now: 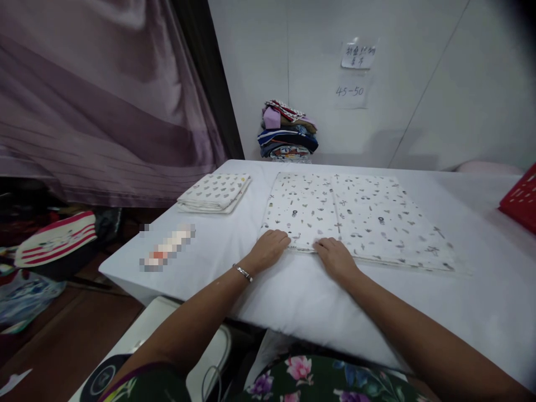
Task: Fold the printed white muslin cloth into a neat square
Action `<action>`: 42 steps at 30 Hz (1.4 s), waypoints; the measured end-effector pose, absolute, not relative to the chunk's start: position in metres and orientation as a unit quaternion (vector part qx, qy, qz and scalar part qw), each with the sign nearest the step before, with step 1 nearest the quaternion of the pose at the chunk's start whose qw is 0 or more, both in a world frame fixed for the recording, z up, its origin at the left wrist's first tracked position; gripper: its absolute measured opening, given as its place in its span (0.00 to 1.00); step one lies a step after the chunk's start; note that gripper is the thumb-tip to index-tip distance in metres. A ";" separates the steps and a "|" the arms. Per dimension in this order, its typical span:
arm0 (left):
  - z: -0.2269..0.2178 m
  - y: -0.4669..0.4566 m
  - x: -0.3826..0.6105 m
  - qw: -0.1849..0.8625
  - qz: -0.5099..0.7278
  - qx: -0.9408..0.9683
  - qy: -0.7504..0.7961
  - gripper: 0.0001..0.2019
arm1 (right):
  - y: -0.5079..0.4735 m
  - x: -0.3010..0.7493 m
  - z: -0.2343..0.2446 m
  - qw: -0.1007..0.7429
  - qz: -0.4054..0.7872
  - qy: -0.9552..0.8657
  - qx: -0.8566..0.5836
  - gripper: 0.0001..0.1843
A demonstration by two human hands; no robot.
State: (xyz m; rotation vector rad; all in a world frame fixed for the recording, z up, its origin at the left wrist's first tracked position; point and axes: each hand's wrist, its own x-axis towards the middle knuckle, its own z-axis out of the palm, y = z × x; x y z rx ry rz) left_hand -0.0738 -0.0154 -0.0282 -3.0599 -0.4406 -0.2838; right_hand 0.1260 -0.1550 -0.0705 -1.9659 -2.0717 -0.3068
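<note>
A white printed cloth, with small grey and green figures, lies folded flat in layers on the white-covered table. At its near left corner, my left hand has its fingers curled over the edge. My right hand grips the same near edge a little further right, close to a crease running away from me. Both hands stay low against the tabletop, a short gap apart. The undersides of my fingers are hidden. Left of the cloth sits a smaller folded cloth with grey leaf-like prints.
A stack of folded fabrics rises at the table's back edge by the wall. A red perforated basket stands at the far right. A blurred-out item lies on the left of the table. A mauve curtain hangs at left.
</note>
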 end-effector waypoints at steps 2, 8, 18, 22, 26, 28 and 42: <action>-0.029 -0.017 -0.068 0.019 -0.090 -0.987 -0.133 0.11 | -0.155 0.126 -0.070 0.134 -0.108 -0.714 -0.679 0.14; -0.033 -0.020 -0.060 0.062 -0.100 -0.986 -0.116 0.12 | -0.156 0.124 -0.065 0.120 -0.103 -0.713 -0.683 0.14; -0.040 -0.022 -0.066 0.021 -0.081 -0.987 -0.134 0.12 | -0.155 0.125 -0.068 0.118 -0.109 -0.712 -0.684 0.15; -0.040 -0.022 -0.067 0.023 -0.090 -0.986 -0.140 0.12 | -0.155 0.125 -0.068 0.125 -0.109 -0.710 -0.684 0.15; -0.041 -0.023 -0.067 0.009 -0.108 -0.981 -0.159 0.13 | -0.155 0.125 -0.067 0.120 -0.102 -0.711 -0.686 0.14; -0.043 -0.023 -0.067 -0.002 -0.119 -0.978 -0.173 0.14 | -0.155 0.125 -0.067 0.120 -0.102 -0.713 -0.684 0.14; -0.043 -0.034 -0.043 0.077 -0.158 -0.982 -0.076 0.09 | -0.156 0.122 -0.061 0.099 -0.083 -0.704 -0.698 0.13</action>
